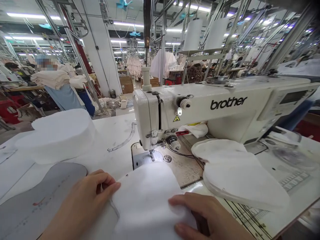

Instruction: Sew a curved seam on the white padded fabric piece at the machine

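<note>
A white fabric piece [147,196] with a rounded far end lies in front of the sewing machine [185,110], its tip close to the lit needle area [152,156]. My left hand [87,196] pinches the fabric's left edge between thumb and forefinger. On the right edge, my right hand [207,213] grips the same piece, thumb and fingers closed on it, the lower part out of frame. To the left of my left hand lies a grey curved template [42,196] with small printed marks. A stack of shaped white pieces [240,170] rests right of the needle plate.
A thick pile of white cut pieces [62,133] stands on the table [110,133] at left. Two thread cones [193,35] sit on a stand behind the machine. A clear plastic item [292,156] lies at far right. Farther back are a person [47,66] and cardboard boxes [126,85].
</note>
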A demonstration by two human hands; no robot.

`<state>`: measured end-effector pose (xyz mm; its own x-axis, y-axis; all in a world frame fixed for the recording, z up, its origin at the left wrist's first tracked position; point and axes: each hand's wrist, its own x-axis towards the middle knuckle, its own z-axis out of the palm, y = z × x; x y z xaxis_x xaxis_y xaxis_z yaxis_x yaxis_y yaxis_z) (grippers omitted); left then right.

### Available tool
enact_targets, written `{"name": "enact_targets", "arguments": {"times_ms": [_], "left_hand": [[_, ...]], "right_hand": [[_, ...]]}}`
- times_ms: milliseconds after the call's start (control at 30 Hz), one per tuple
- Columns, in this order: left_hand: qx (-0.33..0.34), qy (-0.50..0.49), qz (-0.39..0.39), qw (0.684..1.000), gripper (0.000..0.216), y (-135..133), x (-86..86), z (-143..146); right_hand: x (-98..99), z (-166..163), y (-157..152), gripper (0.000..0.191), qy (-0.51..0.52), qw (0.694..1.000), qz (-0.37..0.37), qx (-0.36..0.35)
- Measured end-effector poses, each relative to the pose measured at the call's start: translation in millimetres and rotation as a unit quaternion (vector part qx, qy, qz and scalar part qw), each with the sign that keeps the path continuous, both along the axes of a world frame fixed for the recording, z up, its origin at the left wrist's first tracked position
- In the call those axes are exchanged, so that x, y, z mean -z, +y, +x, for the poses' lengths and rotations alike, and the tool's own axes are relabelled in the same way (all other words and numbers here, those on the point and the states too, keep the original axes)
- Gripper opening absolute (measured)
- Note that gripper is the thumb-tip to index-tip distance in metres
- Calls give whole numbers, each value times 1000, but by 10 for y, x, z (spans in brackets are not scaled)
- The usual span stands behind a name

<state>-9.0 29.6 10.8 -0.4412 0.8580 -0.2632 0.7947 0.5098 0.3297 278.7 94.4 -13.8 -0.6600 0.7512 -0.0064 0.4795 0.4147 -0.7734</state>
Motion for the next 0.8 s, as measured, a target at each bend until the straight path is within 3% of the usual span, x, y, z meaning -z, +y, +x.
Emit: {"name": "enact_targets", "arguments": {"times_ms": [400,600,700,800], "left_hand": [[-22,-9,-9,1000,40,-24,27,-59],[1,-1,4,1000,41,-50,93,-88],[39,71,77,994,41,-108,251,-180],[163,194,233,939,32,-192,429,-233]], "right_hand": [[45,15,-10,34,-37,999,3,-3],[111,40,-11,37,-61,998,9,-11],[135,43,3,43,-83,995,31,-38],[109,84,10,52,-112,985,114,-66]]}}
